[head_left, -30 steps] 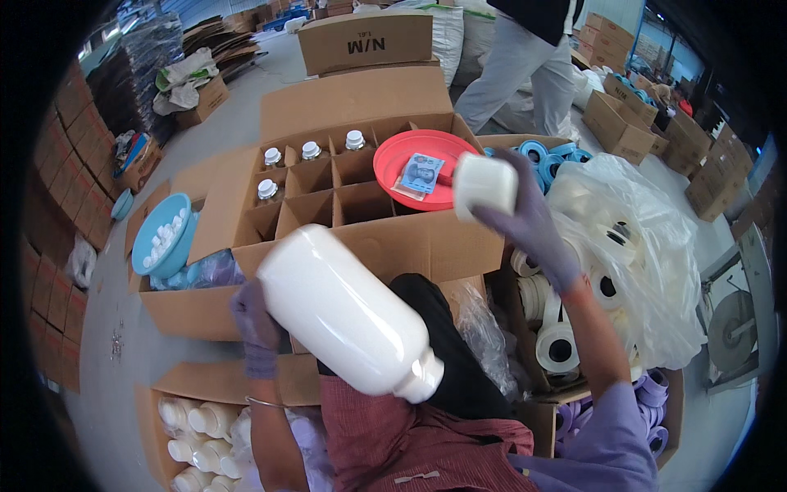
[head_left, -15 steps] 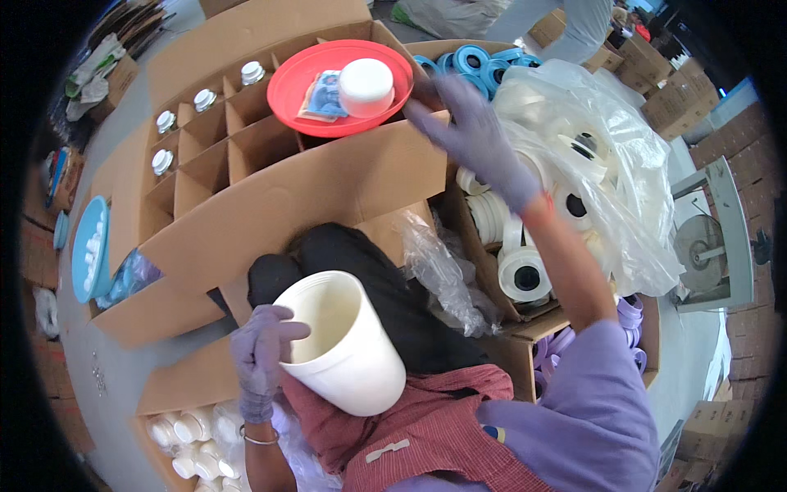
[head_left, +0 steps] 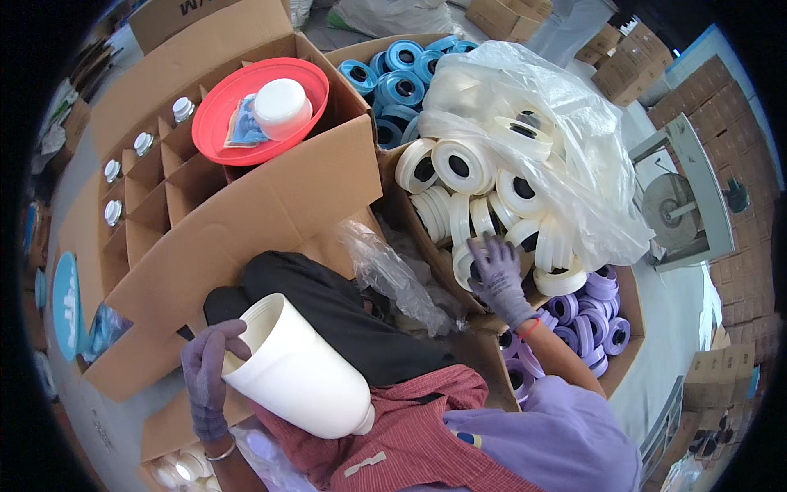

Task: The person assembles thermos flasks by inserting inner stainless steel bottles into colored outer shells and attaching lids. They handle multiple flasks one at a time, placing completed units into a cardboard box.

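In my gloved left hand (head_left: pixel 211 369) is the rim of a white plastic jar (head_left: pixel 307 377), with fingers closed over its edge. The jar lies tilted across my lap, its mouth toward the upper left and a narrower knob-like end toward the lower right. My gloved right hand (head_left: pixel 498 277) reaches over a carton of white ring-shaped caps (head_left: pixel 459 166) with dark centres. Its fingers are spread and touch caps near the carton's front edge; whether they grip one I cannot make out.
A divided carton (head_left: pixel 270 197) holds several silver-capped bottles and a red basin (head_left: pixel 215 123) with a white tub (head_left: pixel 281 107). Blue rings (head_left: pixel 402 86) and purple rings (head_left: pixel 594 324) fill neighbouring cartons. Clear plastic sheeting (head_left: pixel 574 139) drapes the white caps. A grey-framed fan (head_left: pixel 680 205) stands right.
My right hand has moved from beside the red basin down to the white caps. The jar is tipped further onto its side in my left hand. The whole view has shifted.
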Tool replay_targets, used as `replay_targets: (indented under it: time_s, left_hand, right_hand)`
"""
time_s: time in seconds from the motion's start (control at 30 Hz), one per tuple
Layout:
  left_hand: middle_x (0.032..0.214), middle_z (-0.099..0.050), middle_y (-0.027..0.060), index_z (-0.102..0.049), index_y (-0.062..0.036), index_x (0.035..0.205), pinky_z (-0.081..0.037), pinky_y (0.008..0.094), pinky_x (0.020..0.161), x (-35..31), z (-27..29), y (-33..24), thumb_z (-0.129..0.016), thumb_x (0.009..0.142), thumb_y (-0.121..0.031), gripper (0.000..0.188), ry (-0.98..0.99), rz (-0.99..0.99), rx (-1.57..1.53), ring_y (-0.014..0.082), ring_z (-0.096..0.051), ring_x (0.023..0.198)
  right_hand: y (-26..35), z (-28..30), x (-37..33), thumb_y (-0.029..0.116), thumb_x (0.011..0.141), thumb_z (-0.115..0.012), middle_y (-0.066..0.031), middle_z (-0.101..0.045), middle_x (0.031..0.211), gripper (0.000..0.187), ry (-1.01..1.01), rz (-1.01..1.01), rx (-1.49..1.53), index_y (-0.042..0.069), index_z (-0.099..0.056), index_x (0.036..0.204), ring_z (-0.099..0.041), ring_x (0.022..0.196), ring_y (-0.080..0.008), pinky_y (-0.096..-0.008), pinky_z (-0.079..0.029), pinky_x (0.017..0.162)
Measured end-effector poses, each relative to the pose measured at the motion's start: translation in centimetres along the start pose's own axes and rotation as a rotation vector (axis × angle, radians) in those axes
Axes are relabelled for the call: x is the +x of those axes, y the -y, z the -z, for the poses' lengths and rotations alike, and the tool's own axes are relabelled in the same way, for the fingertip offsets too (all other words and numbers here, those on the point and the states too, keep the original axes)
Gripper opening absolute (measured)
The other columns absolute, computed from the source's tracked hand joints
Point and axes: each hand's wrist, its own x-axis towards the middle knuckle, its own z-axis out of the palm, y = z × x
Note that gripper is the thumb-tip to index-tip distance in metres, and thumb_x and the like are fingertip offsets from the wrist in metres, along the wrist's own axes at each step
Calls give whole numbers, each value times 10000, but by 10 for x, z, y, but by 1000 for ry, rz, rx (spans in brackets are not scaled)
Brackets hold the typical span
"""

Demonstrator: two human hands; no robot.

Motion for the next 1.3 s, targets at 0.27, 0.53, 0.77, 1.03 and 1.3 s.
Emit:
replay_targets:
  time_s: [0.27,0.53,0.77,1.03,1.3]
  left_hand:
    - [950,-734,98,-673,40,1162,-504,275,882,20,26,-9,-481,1024,-195,334,-68,-20,-31,157,-666,932]
    - [981,-629,132,-662,-59,1022,-396,481,1045,122,87,44,-688,844,-178,216,-658,-520,929,328,-586,987]
    - [909,-579,113,-644,-94,1047,-363,545,1029,132,84,96,-720,786,-256,316,-686,-555,973,317,-567,950]
    - [1314,-558,152,-539,-43,1330,-438,485,1060,116,112,85,-654,929,-226,455,-830,-429,137,302,-525,1247]
    - [1457,-449,162,-261,-97,1535,-446,529,1065,120,162,29,-392,923,-739,897,-65,-214,-1215,368,-494,1296]
  right_hand:
    - [12,43,65,287,805,-687,-128,-532,1245,426,121,-125,72,109,-598,1181,-530,1138,-337,-474,-456,935]
    - [284,221,332,182,829,-690,-167,-632,1091,288,-522,895,799,51,-630,1079,-619,957,-367,-450,-517,837]
    - [515,208,434,398,847,-659,-190,-575,1236,461,-214,968,444,137,-593,1222,-598,1109,-399,-512,-505,926]
    - [498,242,436,279,841,-627,-212,-573,1182,398,-371,1019,629,160,-618,1221,-579,1058,-380,-473,-488,903]
    - [301,309,296,234,714,-739,-155,-537,1153,501,-1029,1237,586,145,-617,1192,-527,1022,-335,-462,-462,851]
